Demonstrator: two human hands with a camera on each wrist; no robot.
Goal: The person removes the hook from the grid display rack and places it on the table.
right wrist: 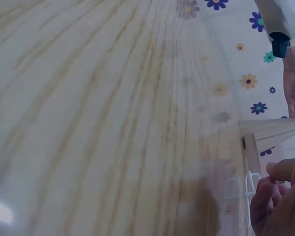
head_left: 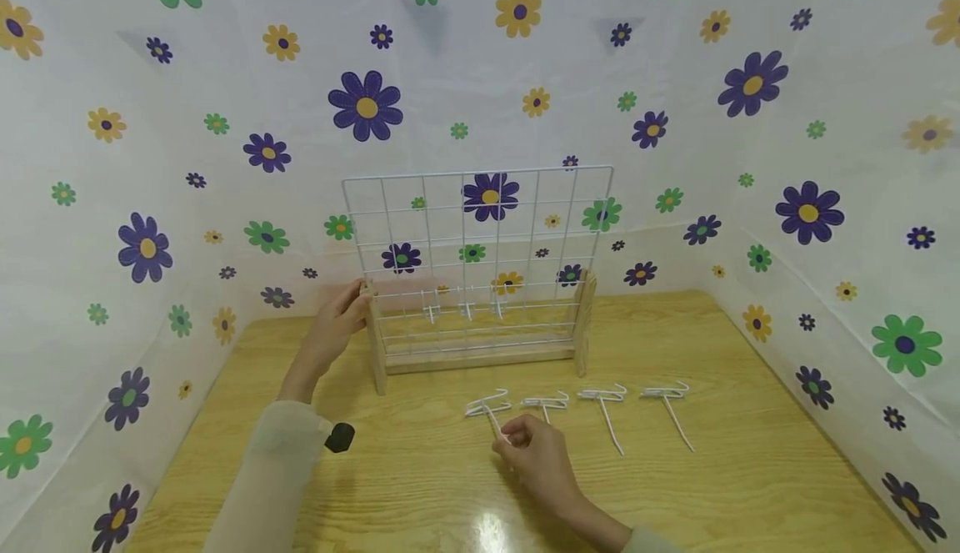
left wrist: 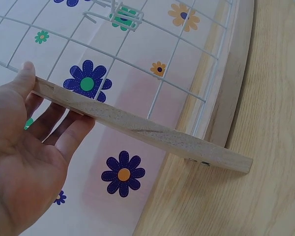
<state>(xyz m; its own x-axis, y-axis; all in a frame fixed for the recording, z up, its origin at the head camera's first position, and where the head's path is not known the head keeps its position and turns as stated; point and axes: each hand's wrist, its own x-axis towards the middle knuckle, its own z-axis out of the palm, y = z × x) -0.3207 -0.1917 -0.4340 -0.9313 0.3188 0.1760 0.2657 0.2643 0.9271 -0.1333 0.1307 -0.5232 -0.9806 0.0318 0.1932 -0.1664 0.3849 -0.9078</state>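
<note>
A white wire grid rack (head_left: 477, 172) stands upright in a wooden base (head_left: 480, 359) on the table. My left hand (head_left: 330, 332) holds the upper end of the left wooden post (left wrist: 137, 128), thumb on one side and fingers on the other. In front of the rack, my right hand (head_left: 542, 461) pinches the rod of the leftmost white wire hook (head_left: 487, 408), whose end is hidden by the fingers. To its right lie three more hooks, a near one (head_left: 546, 403), a middle one (head_left: 602, 394) and a far one (head_left: 666, 392).
Three white hooks, one of them on the left (head_left: 431, 309), hang on the rack's lower wires. The wooden table (head_left: 420, 486) is bordered by a white flowered cloth (head_left: 300, 86) behind and at both sides. A dark object (head_left: 340, 437) sits at the left sleeve's cuff.
</note>
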